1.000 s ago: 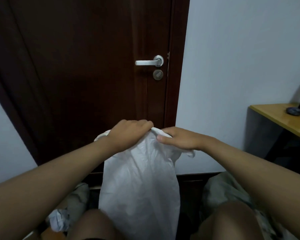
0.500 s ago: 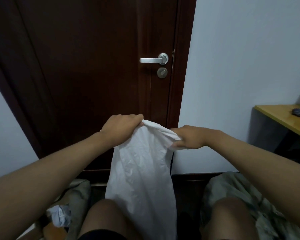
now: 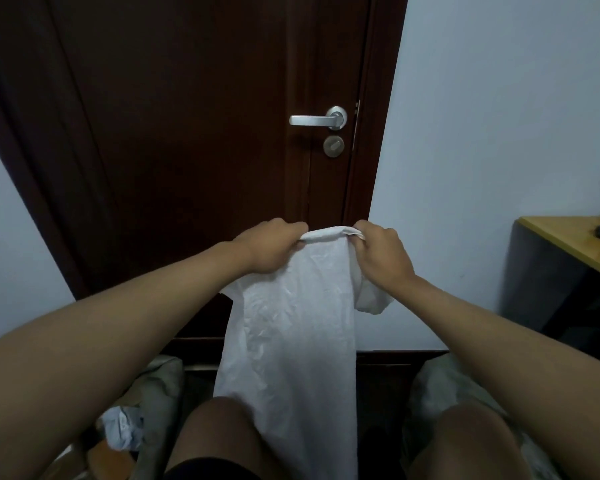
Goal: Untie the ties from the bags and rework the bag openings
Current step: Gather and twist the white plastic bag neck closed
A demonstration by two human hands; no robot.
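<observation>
Before a dark door, two hands hold a white plastic bag point(image 3: 291, 341).
Left hand point(image 3: 269, 249) and right hand point(image 3: 381, 258) fingers curl, clamped on its rolled top edge.

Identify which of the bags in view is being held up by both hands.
The smooth white bag hanging between the knees: the left hand and right hand grip its top edge. The crumpled bags lower left lie untouched.

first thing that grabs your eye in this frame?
The white plastic bag held up mid-frame, hanging down between the person's knees. The left hand and right hand both grip its bunched top edge. Behind them stands a dark wooden door with a silver lever handle.
</observation>
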